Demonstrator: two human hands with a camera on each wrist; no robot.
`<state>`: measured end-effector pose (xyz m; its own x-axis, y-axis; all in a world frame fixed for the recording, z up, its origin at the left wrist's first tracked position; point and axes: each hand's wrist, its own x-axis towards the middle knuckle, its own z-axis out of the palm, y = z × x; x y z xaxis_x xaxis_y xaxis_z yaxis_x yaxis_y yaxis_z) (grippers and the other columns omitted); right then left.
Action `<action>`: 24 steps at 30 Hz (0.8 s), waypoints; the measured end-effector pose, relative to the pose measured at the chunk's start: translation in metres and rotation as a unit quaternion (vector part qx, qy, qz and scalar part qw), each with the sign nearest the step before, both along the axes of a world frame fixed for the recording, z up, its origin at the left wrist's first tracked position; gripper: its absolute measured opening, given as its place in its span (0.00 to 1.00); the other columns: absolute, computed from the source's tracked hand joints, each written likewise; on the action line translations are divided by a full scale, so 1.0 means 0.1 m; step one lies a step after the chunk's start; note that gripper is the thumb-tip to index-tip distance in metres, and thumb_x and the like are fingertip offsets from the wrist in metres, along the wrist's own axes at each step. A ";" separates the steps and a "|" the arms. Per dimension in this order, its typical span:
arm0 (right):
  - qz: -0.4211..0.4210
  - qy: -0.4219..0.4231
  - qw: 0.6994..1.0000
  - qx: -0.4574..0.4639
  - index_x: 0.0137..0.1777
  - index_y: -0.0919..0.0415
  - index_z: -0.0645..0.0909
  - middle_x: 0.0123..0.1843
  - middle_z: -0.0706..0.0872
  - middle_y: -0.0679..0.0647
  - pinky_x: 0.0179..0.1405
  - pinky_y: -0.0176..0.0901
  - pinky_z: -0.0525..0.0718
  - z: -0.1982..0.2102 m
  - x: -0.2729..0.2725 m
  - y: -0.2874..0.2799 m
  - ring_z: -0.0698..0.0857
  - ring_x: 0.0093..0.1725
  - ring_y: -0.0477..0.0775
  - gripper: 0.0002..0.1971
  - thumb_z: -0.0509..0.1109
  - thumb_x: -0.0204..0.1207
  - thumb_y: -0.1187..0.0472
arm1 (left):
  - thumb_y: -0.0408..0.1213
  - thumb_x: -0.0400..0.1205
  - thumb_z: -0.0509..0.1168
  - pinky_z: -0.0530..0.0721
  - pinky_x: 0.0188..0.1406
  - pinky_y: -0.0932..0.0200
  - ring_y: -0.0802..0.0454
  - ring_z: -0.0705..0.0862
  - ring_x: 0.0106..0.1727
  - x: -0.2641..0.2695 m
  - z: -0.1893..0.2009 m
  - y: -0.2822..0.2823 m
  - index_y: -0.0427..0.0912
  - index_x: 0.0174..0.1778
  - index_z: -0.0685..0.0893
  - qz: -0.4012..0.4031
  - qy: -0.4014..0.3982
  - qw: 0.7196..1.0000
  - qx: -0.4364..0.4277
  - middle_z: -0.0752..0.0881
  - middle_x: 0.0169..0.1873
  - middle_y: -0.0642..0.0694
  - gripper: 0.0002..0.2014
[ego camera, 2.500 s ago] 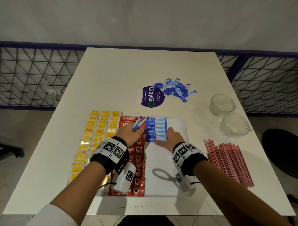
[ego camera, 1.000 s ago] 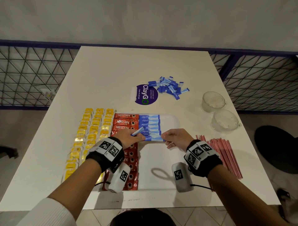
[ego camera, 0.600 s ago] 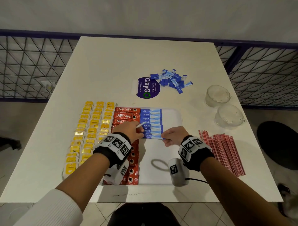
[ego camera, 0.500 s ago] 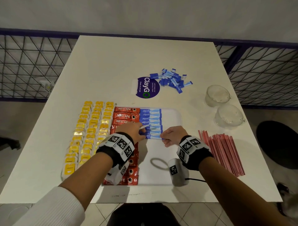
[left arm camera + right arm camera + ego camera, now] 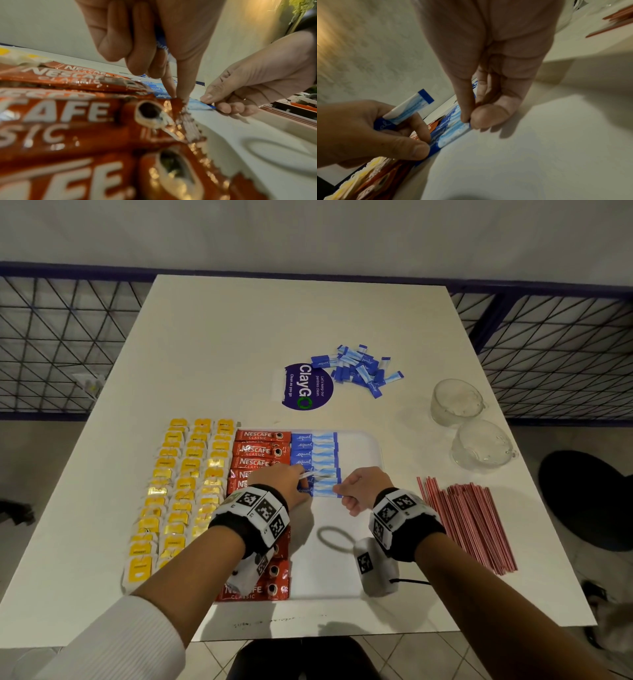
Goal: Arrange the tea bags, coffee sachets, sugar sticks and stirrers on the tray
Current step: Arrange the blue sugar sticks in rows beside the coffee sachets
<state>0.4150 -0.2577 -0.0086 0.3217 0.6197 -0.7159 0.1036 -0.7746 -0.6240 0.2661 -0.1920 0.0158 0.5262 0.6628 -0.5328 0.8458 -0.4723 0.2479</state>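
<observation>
— What is the left hand (image 5: 287, 481) doing?

— It is holding 1 spare sugar stick (image 5: 410, 109) in its curled fingers. The thumb and first finger are also touching the left end of the nearest sugar stick (image 5: 322, 491) on the white tray (image 5: 371, 445).

— And the right hand (image 5: 362, 487)?

— It is pinching the right end of that same stick between thumb and finger. The stick is lying flat at the near end of the blue row of sugar sticks (image 5: 313, 453).

— Where is everything else sitting?

— The red Nescafe coffee sachets (image 5: 260, 451) are lying in a column on the left part of the tray, just beside the blue row. The yellow tea bags (image 5: 178, 494) are lined up in 3 columns left of the sachets. I cannot tell if they are on the tray. A loose pile of sugar sticks (image 5: 358, 369) is sitting far back on the table (image 5: 239, 337), next to a purple ClayGo sticker (image 5: 307, 386). The red stirrers (image 5: 469, 518) are lying on the table right of the tray, and 2 glass cups (image 5: 471, 429) are standing behind them.
</observation>
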 end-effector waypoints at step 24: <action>0.152 -0.028 0.972 0.175 0.34 0.57 0.78 0.28 0.78 0.53 0.25 0.29 0.76 0.49 -0.02 -0.04 0.76 0.20 0.43 0.10 0.68 0.77 0.66 | 0.39 0.84 0.60 0.62 0.12 0.71 0.63 0.65 0.11 -0.13 0.28 -0.09 0.44 0.36 0.77 0.188 -0.276 0.903 -0.271 0.75 0.23 0.50 0.10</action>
<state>0.4128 -0.2612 0.0406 0.1177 0.8948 -0.4308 0.3369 -0.4440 -0.8303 0.2527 -0.2011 0.0437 0.6021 0.5702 -0.5588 0.5986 0.1407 0.7886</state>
